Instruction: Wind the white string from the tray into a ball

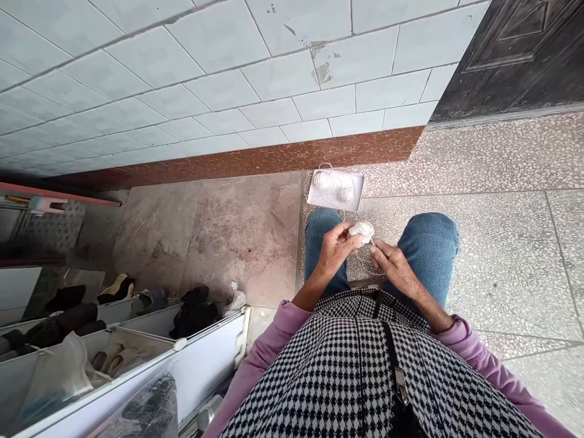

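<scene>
1 white yarn ball (362, 232) is just on the wearer's side of the tray (357, 181), the left hand (335, 248) curled closed round it; the right hand (391, 263) pinches its strand (372, 242). 2 balls (325, 181) lie inside the tray.

White yarn bundles (363, 230): 3 | white tray (358, 180): 1 | dark door (529, 55): 1 | knees (429, 237): 2

White yarn ball (362, 231), lumpy, between hands (334, 248)
</scene>
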Demonstrator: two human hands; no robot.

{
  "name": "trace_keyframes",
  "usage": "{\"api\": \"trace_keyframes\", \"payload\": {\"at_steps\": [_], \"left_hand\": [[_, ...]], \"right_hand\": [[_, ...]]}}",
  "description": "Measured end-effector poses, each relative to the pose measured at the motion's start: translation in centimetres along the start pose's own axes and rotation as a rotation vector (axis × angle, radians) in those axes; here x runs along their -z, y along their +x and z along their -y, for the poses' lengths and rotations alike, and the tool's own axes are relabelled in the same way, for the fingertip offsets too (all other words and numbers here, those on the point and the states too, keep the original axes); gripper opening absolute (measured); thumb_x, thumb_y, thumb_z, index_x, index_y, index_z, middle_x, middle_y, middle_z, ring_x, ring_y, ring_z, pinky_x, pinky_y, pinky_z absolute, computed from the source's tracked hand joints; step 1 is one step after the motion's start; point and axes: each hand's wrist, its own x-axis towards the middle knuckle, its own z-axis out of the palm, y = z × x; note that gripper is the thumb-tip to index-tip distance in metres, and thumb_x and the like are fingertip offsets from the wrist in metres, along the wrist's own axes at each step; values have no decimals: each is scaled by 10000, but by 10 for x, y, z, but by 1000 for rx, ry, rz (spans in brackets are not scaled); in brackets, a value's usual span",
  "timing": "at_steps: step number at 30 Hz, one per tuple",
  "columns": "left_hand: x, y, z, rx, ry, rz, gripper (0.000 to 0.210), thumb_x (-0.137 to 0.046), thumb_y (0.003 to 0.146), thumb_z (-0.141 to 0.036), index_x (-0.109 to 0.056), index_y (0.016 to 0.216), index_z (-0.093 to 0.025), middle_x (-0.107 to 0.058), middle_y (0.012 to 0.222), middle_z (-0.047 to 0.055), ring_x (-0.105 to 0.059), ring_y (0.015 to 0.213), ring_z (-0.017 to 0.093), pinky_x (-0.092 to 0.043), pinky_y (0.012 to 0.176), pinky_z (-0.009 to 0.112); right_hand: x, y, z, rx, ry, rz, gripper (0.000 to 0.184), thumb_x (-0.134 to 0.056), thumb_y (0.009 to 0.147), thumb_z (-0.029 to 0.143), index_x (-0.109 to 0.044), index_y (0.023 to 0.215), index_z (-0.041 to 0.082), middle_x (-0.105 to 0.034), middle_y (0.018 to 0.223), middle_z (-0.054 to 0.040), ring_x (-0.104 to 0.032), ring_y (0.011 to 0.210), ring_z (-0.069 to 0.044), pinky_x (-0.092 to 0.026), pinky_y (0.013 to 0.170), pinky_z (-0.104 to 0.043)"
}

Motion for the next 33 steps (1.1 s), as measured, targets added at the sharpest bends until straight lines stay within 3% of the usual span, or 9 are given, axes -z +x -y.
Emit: {"api": "trace_keyframes", "payload": {"at_steps": [4, 9, 13, 16, 18, 21, 23, 28, 33], "left_hand": [[2, 3, 0, -77, 154, -42, 345, -877, 785, -412, -737, 989, -171, -698, 869, 12, -597, 765, 133, -497, 704, 265], [-6, -19, -15, -153, 446, 257, 107, -819, 803, -217, -764, 890, -188, -650, 862, 4, -569, 791, 147, -460, 769, 290], [-7, -28, -27, 6, 250, 357, 259, -872, 757, -263, -759, 970, -170, -661, 864, 1, -572, 775, 143, -465, 757, 292], [-1, -21, -28, 122, 0, 321, 391, -930, 712, -322, -734, 1011, -164, -708, 921, 25, -630, 832, 160, -510, 783, 295], [3, -15, -24, 119, -75, 226, 445, -958, 684, -342, -698, 1002, -171, -707, 928, 19, -638, 838, 156, -523, 781, 287], [2, -8, -15, 38, -9, 52, 462, -961, 674, -357, -631, 944, -181, -644, 851, -25, -589, 778, 126, -503, 746, 267], [-1, -9, -10, -9, 118, 24, 406, -936, 701, -330, -624, 915, -184, -604, 807, -42, -553, 749, 115, -471, 731, 264], [-3, -16, -14, 20, 213, 273, 335, -881, 778, -312, -744, 1063, -202, -692, 902, 16, -602, 810, 171, -474, 761, 324], [9, -7, -34, 71, 168, 507, 390, -870, 780, -323, -735, 1113, -173, -722, 957, 35, -665, 841, 171, -509, 818, 328]], "right_hand": [[5, -12, 18, 89, -173, 51, 525, -409, 1153, 642, -637, 911, 236, -624, 741, -20, -557, 633, -172, -448, 651, -322], [37, 7, 29, 117, -216, 83, 508, -548, 1112, 646, -658, 850, 225, -592, 686, -2, -522, 616, -154, -413, 635, -310], [41, 23, 7, 31, 48, 82, 646, -604, 1000, 812, -610, 755, 213, -520, 652, 21, -448, 608, -138, -381, 578, -283], [25, 14, -9, -43, 127, 29, 679, -585, 981, 851, -548, 731, 220, -453, 635, 37, -393, 590, -130, -355, 559, -279], [12, 1, -12, -50, 84, 23, 670, -540, 1015, 833, -555, 752, 217, -462, 651, 33, -400, 597, -132, -355, 567, -281], [0, -18, -4, -24, -26, 72, 618, -474, 1097, 735, -550, 767, 217, -510, 680, 20, -460, 623, -140, -390, 607, -287], [2, -23, 5, 18, -87, 108, 573, -460, 1132, 664, -557, 779, 223, -549, 695, 12, -504, 638, -148, -422, 641, -298], [32, -7, 21, 120, -131, 132, 501, -526, 1126, 618, -680, 860, 223, -643, 741, -6, -558, 658, -162, -436, 647, -316], [47, 19, 33, 189, -71, 124, 528, -643, 1058, 647, -625, 764, 209, -538, 676, 25, -468, 627, -129, -371, 602, -295]]}}
